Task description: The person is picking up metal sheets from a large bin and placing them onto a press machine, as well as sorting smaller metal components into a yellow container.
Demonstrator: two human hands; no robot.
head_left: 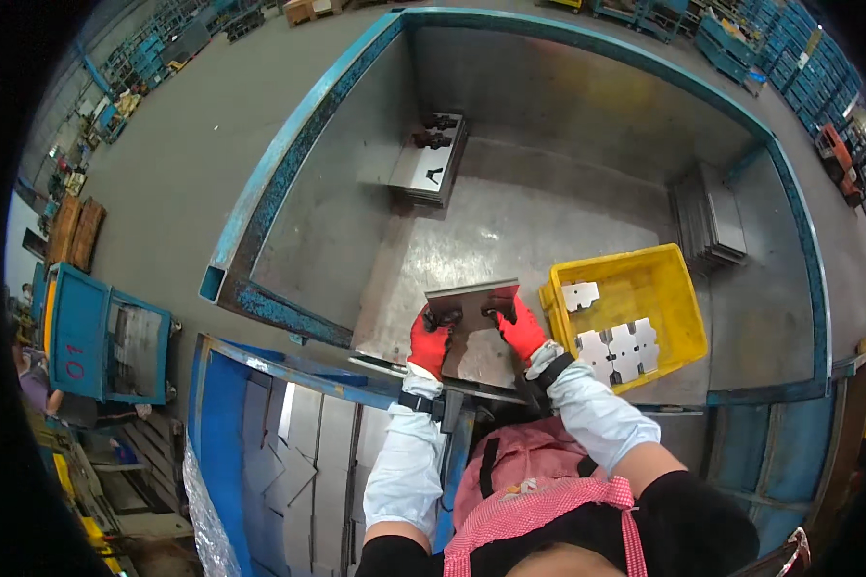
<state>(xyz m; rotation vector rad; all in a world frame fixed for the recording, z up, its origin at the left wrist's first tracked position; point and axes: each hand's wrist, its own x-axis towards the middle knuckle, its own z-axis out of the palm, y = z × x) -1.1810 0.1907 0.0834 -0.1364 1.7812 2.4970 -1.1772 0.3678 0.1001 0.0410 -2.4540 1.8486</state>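
Observation:
Between my two hands a dark grey flat metal plate (471,306), or a thin stack of them, stands on edge near the front of a large blue-framed metal bin. My left hand (431,341), in a red glove with dark fingertips, grips its left end. At the right end my right hand (522,332), gloved alike, has its fingers closed on it. Just right of that hand sits a yellow plastic crate (688,313) with several notched, light metal pieces (621,351) inside. Whether more than one plate is held is hard to tell.
The bin's blue rim (279,159) encloses its metal floor. A stack of cut sheets (433,163) lies at the back left; upright plates (707,216) lean at the right wall. Beside my left arm, a blue container (223,423) holds long metal sheets. A blue cart (77,337) stands left.

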